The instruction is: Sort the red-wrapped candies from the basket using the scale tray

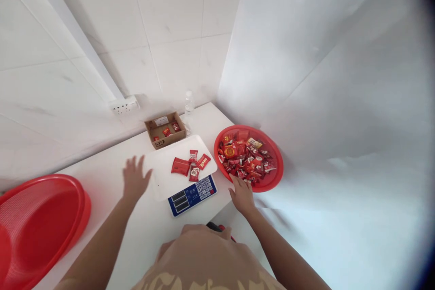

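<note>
My left hand is open with fingers apart, just left of the white tray of a digital scale, and holds nothing. Several red wrapped packets lie on the tray's right half. At the near rim of a round red basket, my right hand has its fingers stretched out. Its fingertips reach over the rim beside a heap of mostly red snack packets; whether they touch one I cannot tell.
Behind the scale stands a small open cardboard box with a few red packets inside. A clear bottle is near the wall. Another red basket occupies the left. A socket strip sits on the wall above the white table.
</note>
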The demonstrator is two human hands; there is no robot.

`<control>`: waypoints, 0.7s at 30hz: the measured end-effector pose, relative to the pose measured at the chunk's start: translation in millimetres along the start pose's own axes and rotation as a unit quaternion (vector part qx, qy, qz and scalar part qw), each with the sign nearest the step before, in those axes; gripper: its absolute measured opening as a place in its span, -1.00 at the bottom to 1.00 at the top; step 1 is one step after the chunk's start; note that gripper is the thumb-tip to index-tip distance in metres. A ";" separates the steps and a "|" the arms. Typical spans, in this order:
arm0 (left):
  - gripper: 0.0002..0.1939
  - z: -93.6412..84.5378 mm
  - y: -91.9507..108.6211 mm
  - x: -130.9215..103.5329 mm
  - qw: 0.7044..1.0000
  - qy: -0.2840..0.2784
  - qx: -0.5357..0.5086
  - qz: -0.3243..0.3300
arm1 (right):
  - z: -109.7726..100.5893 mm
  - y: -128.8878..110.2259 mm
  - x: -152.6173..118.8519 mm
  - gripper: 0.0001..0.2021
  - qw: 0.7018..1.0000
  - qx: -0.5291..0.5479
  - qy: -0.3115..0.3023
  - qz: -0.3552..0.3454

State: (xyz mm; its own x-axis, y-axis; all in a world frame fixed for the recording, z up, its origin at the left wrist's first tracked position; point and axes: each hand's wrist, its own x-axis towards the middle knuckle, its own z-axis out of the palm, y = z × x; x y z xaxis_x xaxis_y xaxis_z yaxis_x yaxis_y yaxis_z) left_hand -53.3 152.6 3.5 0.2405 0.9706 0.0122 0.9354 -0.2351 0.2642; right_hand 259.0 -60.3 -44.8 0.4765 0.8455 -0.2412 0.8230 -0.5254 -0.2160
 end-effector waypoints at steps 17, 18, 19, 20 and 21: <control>-0.21 -22.0 -95.2 -31.3 0.974 -0.024 -0.034 -0.222 | 4.4 -0.7 0.3 -0.48 1.000 -0.003 0.023 0.001; -0.22 -19.1 -90.5 -30.8 0.979 -0.018 -0.040 -0.197 | 4.1 -0.9 0.2 -0.47 1.000 -0.005 0.022 0.001; -0.23 -15.6 -85.7 -29.9 0.984 -0.011 -0.045 -0.173 | 4.1 -0.9 0.0 -0.47 1.000 -0.007 0.021 0.000; -0.24 -11.7 -80.9 -28.6 0.987 -0.006 -0.049 -0.150 | 4.2 -0.9 -0.1 -0.47 1.000 -0.009 0.021 -0.001; -0.25 -7.6 -76.0 -26.7 0.990 -0.004 -0.053 -0.130 | 4.5 -0.7 -0.2 -0.47 1.000 -0.011 0.022 -0.002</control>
State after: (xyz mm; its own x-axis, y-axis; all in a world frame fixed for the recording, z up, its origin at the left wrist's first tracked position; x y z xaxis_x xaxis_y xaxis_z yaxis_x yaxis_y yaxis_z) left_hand -132.8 144.9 -9.6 -0.0030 0.9970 -0.0775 0.9338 0.0305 0.3564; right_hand 256.9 -60.5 -48.9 0.4862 0.8510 -0.1986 0.8311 -0.5206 -0.1956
